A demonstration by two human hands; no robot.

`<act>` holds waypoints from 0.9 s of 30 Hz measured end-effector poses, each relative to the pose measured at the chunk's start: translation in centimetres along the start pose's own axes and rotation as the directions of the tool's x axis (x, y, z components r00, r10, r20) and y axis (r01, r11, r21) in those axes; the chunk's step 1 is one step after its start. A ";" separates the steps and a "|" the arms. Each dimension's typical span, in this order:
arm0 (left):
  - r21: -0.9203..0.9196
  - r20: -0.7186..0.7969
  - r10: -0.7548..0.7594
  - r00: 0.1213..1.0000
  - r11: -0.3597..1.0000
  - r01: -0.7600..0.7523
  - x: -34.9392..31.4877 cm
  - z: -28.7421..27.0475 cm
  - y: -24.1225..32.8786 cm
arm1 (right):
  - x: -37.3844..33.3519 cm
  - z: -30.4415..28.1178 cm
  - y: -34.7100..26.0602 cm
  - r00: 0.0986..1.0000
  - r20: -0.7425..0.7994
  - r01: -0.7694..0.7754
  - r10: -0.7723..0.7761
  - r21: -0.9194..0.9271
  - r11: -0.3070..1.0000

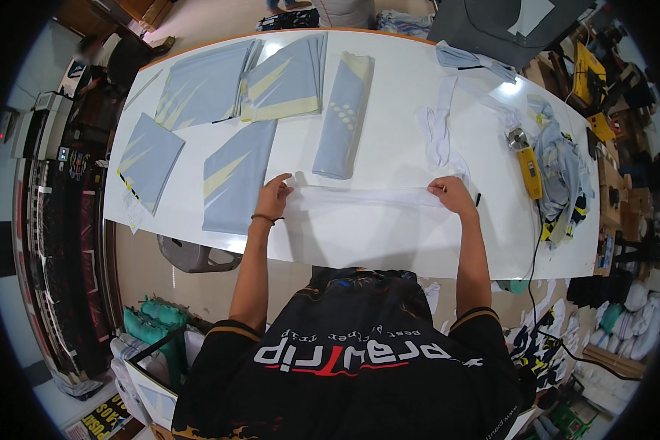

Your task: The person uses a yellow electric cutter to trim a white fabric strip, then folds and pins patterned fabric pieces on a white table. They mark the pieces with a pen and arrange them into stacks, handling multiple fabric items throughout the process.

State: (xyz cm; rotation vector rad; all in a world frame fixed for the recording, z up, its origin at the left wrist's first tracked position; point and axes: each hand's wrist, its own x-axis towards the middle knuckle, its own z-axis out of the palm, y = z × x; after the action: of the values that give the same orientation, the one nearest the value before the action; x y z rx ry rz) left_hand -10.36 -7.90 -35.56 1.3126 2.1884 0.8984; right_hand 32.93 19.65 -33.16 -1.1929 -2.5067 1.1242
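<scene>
A narrow white fabric strip point(367, 196) stretches between my hands, low over the white table point(389, 246). My left hand point(274, 196) pinches its left end, beside a grey-blue fabric piece point(235, 180) with a yellow pattern. At the other end, my right hand point(451, 195) grips the strip between thumb and fingers. Beyond the strip lies a rolled grey-blue fabric point(342, 117) with yellow marks. A loose, crumpled white strip point(438, 132) trails across the table past my right hand. Next to that hand is a small black object point(478, 199).
Folded fabric stacks point(202, 84) cover the table's far left. On the right, a yellow corded cutter point(528, 170) rests near a heap of fabric scraps point(561, 169); its cord hangs over the near edge. A grey stool point(191, 254) stands below the left edge. Another person point(99, 62) is at far left.
</scene>
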 end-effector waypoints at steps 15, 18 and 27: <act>-0.337 -0.467 -0.119 0.876 0.940 -0.052 -1.6 1.8 1.5 | -2.1 -0.1 -0.7 0.998 -0.059 -0.008 0.014 0.100 0.995; -0.254 -0.382 -0.091 0.920 0.967 -0.010 -1.5 0.9 0.9 | -2.0 0.0 0.1 0.979 -0.142 0.151 -0.145 0.035 0.988; -0.133 -0.256 -0.077 0.964 0.990 0.044 -1.6 -0.1 0.0 | -2.0 -0.5 -0.2 0.999 -0.032 -0.024 0.029 0.147 0.989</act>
State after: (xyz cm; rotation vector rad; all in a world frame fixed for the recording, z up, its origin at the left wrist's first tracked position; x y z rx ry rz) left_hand -9.68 -9.37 -35.39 1.1145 2.3079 1.2242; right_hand 34.37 18.40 -32.28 -1.1987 -2.3443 1.2591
